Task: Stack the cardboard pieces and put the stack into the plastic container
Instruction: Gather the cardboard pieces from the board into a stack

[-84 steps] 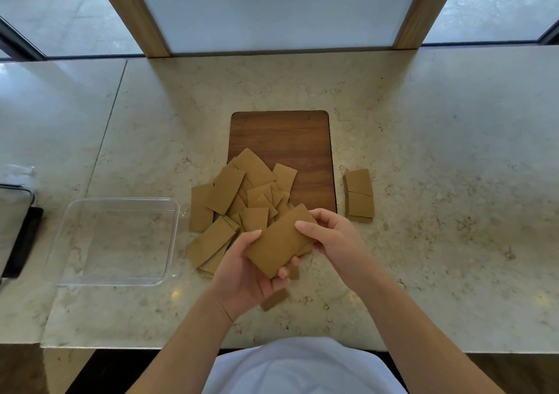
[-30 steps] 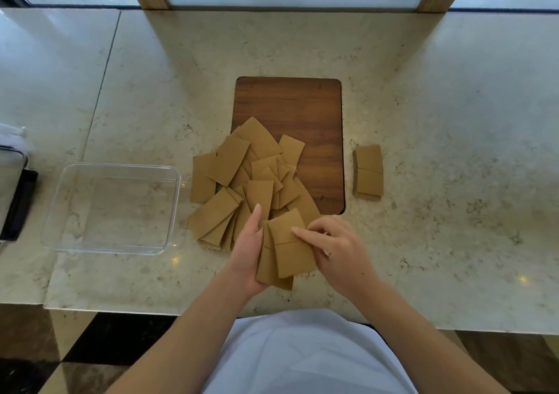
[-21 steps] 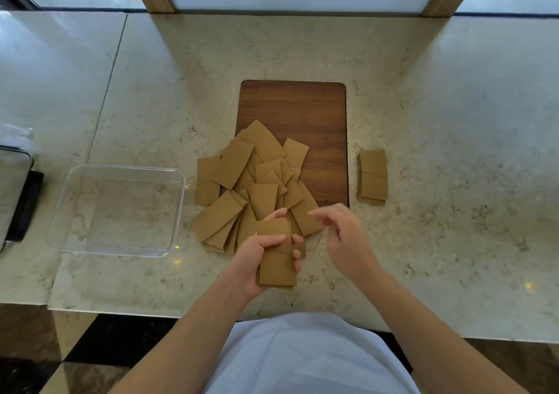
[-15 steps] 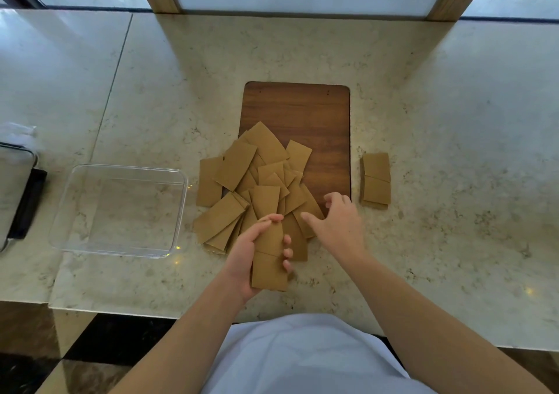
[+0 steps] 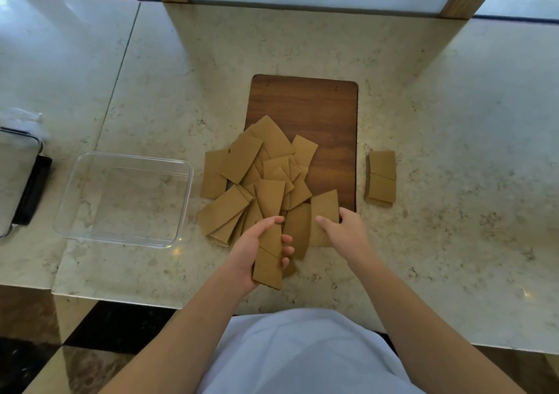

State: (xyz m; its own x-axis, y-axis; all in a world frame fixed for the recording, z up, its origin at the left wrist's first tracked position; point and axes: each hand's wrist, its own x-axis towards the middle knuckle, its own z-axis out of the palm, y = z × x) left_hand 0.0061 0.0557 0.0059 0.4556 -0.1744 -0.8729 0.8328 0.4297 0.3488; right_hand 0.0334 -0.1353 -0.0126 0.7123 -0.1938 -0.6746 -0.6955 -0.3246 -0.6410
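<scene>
A loose pile of several brown cardboard pieces (image 5: 260, 176) lies on the counter and over the front left of a wooden board (image 5: 317, 106). My left hand (image 5: 251, 248) grips a small stack of cardboard pieces (image 5: 267, 265) just in front of the pile. My right hand (image 5: 344, 233) pinches a single cardboard piece (image 5: 325, 209) at the pile's right front, thumb and fingers on its sides. The clear plastic container (image 5: 90, 230) stands with nothing in it to the left of the pile.
A small neat stack of cardboard (image 5: 381, 179) lies right of the board. A dark-edged device (image 5: 18, 188) sits at the far left edge. The marble counter's front edge (image 5: 181, 301) runs just below my hands.
My hands brought the held pieces down and squared them; my left hand now holds the stack alone. My right hand reached forward and took hold of another piece from the pile.
</scene>
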